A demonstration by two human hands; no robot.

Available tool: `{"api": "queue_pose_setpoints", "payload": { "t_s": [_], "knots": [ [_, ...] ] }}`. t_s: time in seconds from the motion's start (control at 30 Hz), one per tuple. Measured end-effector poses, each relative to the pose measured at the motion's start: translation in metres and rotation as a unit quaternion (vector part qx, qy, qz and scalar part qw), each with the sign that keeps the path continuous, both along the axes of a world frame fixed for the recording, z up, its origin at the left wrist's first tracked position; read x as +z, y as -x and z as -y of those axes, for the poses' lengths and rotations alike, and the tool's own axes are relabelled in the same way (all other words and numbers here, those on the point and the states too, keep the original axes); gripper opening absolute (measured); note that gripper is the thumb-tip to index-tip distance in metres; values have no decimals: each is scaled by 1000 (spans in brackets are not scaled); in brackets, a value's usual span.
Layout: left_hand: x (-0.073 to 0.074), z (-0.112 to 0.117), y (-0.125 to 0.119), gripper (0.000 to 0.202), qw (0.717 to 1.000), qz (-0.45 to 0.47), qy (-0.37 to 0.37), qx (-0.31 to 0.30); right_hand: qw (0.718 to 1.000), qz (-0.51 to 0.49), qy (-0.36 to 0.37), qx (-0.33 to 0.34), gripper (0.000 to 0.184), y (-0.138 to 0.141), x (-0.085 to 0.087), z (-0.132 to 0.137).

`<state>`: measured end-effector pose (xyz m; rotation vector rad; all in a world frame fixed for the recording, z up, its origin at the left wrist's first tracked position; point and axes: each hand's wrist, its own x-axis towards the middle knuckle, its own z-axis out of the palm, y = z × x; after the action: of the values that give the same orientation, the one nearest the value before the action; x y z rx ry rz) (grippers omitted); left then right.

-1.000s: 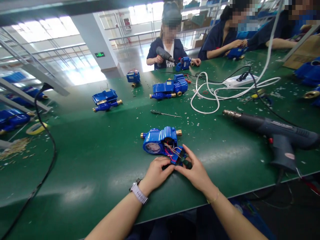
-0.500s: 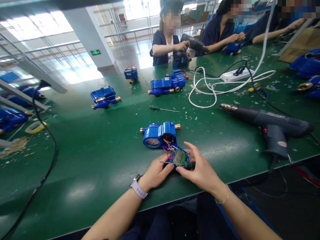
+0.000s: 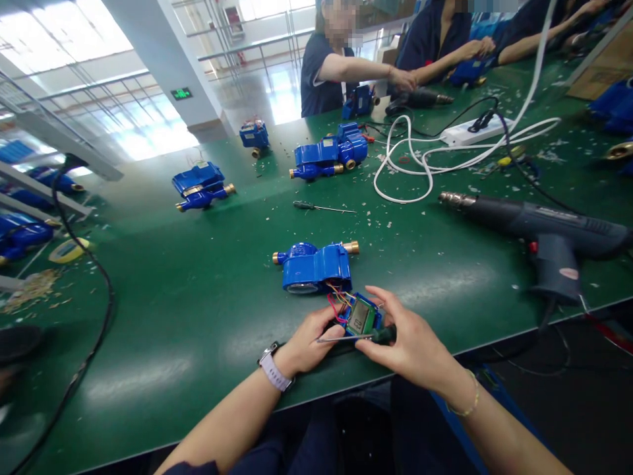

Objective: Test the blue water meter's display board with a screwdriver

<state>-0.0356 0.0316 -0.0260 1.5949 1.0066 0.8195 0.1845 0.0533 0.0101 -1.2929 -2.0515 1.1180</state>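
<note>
A blue water meter (image 3: 314, 265) with brass ends lies on the green table (image 3: 198, 297) in front of me. Red and coloured wires run from it to a small blue display module (image 3: 362, 315) with a grey screen, lifted just off the table. My left hand (image 3: 307, 342) grips the module's left side, fingers curled. My right hand (image 3: 413, 342) pinches a thin screwdriver (image 3: 353, 338) with a dark handle, its shaft lying across under the module, and also steadies the module's right side.
A dark heat gun (image 3: 537, 227) lies to the right, its cord going over the table edge. A loose screwdriver (image 3: 321, 208), more blue meters (image 3: 202, 186), a white cable (image 3: 420, 168) and power strip (image 3: 469, 132) lie farther back. People work across the table.
The display module was turned screen-up and lifted away from the meter, pulling its wires out. My view shifted forward. The person opposite put a heat gun down on the table.
</note>
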Motion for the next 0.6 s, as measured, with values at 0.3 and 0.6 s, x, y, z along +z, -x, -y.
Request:
{"api": "queue_pose_setpoints", "payload": {
  "t_s": [0.3,0.6],
  "knots": [
    [-6,-9,8,119,994,39,52,-84,998,-36,13,58,69,-2,3,-6],
    [-7,-26,5,90,995,43,8,-92,990,-48,54,118,69,-10,11,-12]
  ]
}}
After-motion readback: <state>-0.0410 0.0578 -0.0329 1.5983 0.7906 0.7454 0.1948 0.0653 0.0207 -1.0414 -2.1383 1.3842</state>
